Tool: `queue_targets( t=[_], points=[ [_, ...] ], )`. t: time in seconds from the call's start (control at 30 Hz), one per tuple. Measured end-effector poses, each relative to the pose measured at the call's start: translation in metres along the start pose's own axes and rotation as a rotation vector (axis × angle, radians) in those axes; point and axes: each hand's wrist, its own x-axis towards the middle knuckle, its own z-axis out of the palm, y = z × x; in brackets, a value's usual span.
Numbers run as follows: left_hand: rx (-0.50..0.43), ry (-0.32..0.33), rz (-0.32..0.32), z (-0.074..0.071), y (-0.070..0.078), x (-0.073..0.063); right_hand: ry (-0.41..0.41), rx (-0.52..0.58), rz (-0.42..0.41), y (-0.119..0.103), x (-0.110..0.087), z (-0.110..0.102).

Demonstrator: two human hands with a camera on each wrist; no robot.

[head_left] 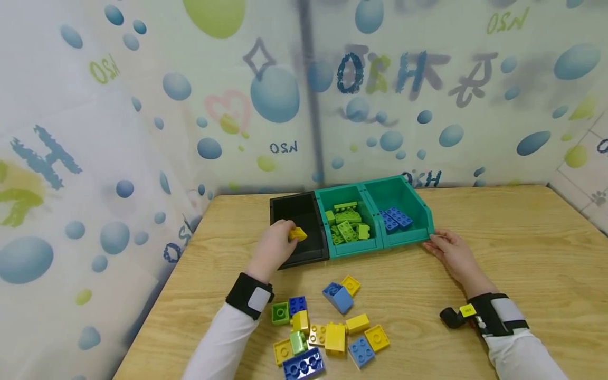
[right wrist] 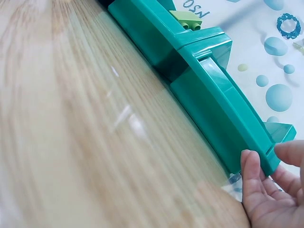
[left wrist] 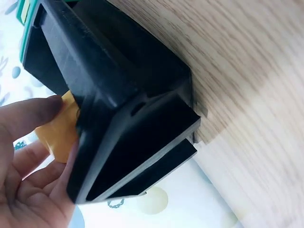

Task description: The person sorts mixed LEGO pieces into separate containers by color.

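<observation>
My left hand [head_left: 274,249] pinches a yellow toy brick [head_left: 297,234] over the black bin [head_left: 304,258]. In the left wrist view the brick [left wrist: 61,129] sits between thumb and fingers, just inside the bin's rim. My right hand [head_left: 454,258] holds the front right corner of the teal bin [head_left: 408,238] with its fingertips. That bin contains blue bricks [head_left: 396,218]. The middle teal bin [head_left: 356,248] contains several lime green bricks [head_left: 348,217]. The right wrist view shows thumb and fingers [right wrist: 251,164] on either side of the teal corner.
Loose bricks lie on the wooden table [head_left: 404,306] before the bins: several yellow ones [head_left: 335,338], blue ones [head_left: 303,364] and green ones [head_left: 280,313]. A blue sloped brick [head_left: 338,297] lies nearer the bins. Behind the table hangs a patterned curtain [head_left: 404,137].
</observation>
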Motion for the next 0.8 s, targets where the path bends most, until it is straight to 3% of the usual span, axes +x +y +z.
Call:
queue_targets(
  t=[0.37,0.8],
  points=[
    [0.08,-0.075,0.04,0.004,0.005,0.006,-0.019,0.083,-0.005,-0.002,-0.002,0.0],
    [0.187,-0.155,0.051,0.014,0.012,0.012,-0.018,0.085,0.009,-0.001,-0.002,-0.001]
  ],
)
